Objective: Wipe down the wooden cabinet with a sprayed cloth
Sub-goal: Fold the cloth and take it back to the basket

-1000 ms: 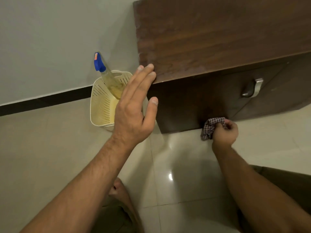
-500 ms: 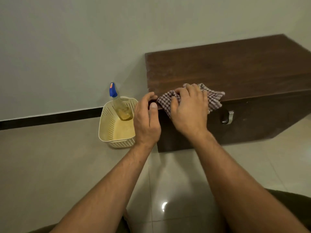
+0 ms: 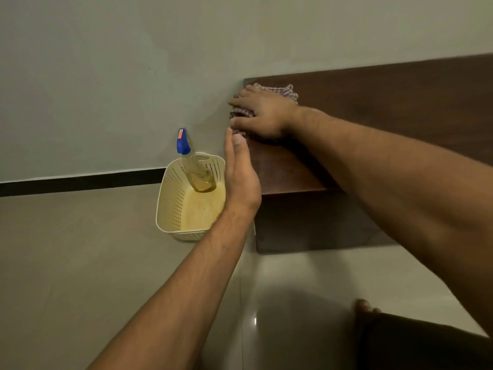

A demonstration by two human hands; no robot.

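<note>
A low dark wooden cabinet [image 3: 386, 102] stands against the wall on the right. My right hand [image 3: 266, 113] lies flat on a checked cloth [image 3: 286, 90] and presses it onto the cabinet top at the back left corner. The cloth shows above and below the hand; most of it is hidden under the palm. My left hand [image 3: 240, 177] rests with straight fingers against the cabinet's left edge, holding nothing. A spray bottle [image 3: 193, 164] with a blue nozzle and yellowish liquid leans in a cream basket left of the cabinet.
The perforated cream basket [image 3: 173, 198] sits on the tiled floor, close to the cabinet's left side and the wall. A black skirting strip [image 3: 80, 182] runs along the wall's foot. Glossy floor tiles [image 3: 293, 303] lie in front of the cabinet.
My right hand lifted the cloth from the cabinet's lower front onto the top, then slid it back to the rear left corner. My left hand settled against the cabinet's left edge.
</note>
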